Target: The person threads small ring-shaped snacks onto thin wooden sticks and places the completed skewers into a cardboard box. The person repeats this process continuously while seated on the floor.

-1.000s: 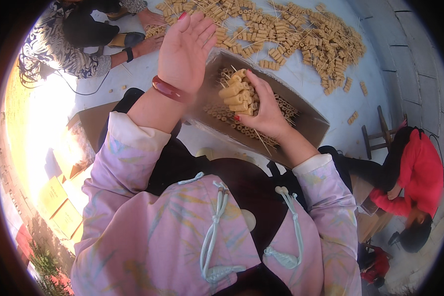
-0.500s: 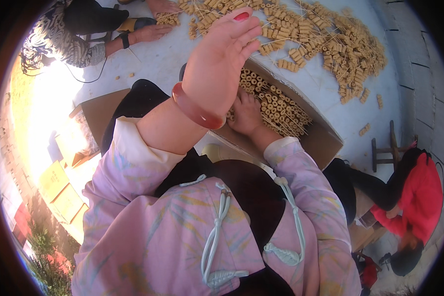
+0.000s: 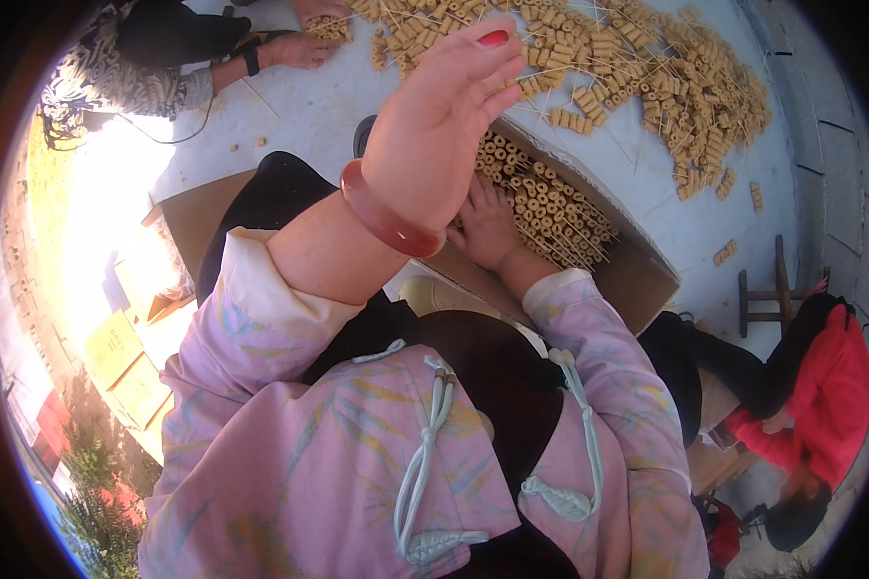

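Observation:
My left hand (image 3: 441,125) is raised above the near corner of a cardboard box (image 3: 637,285), fingers stretched and the palm seeming to hold nothing. A reddish-brown bangle (image 3: 386,214) circles its wrist. Inside the box, neat rows of skewers (image 3: 550,207) lie packed, each with tan, hollow ring-shaped pieces threaded on a thin stick. My right hand (image 3: 490,224) rests on those skewers near the box's front side with its fingers apart. Part of the box and its contents is hidden behind my left hand and wrist.
A large heap of similar skewers (image 3: 690,106) spreads over the pale blue table (image 3: 309,111). At the far left, a co-worker's hand (image 3: 299,48) is beside a small pile. A person in red (image 3: 835,386) sits at right near a wooden stool (image 3: 777,294). Cardboard boxes (image 3: 116,352) stand at left.
The whole view has shifted slightly, so the table and heap appear a little farther right. Both my hands keep nearly the same pose. The co-worker's hand has moved slightly away.

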Tool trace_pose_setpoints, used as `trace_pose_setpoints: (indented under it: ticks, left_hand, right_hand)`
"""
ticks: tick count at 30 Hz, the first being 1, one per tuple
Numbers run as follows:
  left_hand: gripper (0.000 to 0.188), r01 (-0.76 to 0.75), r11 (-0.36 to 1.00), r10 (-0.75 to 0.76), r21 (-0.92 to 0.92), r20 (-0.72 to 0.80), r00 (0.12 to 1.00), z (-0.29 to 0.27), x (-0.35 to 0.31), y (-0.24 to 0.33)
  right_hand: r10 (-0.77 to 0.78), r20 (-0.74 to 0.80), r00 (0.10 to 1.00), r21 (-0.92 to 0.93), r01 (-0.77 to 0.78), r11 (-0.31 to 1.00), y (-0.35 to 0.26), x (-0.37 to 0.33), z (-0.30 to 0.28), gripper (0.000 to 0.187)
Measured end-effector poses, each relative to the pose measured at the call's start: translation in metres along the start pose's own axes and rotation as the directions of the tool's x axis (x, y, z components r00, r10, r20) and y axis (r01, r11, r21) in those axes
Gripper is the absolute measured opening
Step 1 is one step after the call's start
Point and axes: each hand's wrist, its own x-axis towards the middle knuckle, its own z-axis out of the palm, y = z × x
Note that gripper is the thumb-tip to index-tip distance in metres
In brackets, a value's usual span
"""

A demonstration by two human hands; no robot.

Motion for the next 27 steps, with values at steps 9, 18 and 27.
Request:
trace_pose_setpoints:
  ticks: [9, 18, 27]
  left_hand:
    - [0.042, 0.044, 0.998, -0.045, 0.041, 0.022, 0.999, 0.009, -0.003, 0.004]
    - [0.05, 0.039, 0.99, -0.038, 0.133, -0.008, 0.999, 0.018, -0.001, 0.004]
    - [0.052, 0.089, 0.967, -0.097, 0.239, 0.024, 0.995, 0.029, 0.001, -0.005]
  right_hand:
    - [0.136, 0.009, 0.991, 0.336, -0.131, 0.933, 0.021, 0.01, 0.02, 0.069]
    - [0.1, 0.104, 0.99, 0.268, -0.125, 0.955, 0.023, 0.003, -0.01, 0.069]
    - [0.028, 0.107, 0.994, 0.107, -0.04, 0.994, 0.024, -0.002, -0.007, 0.068]
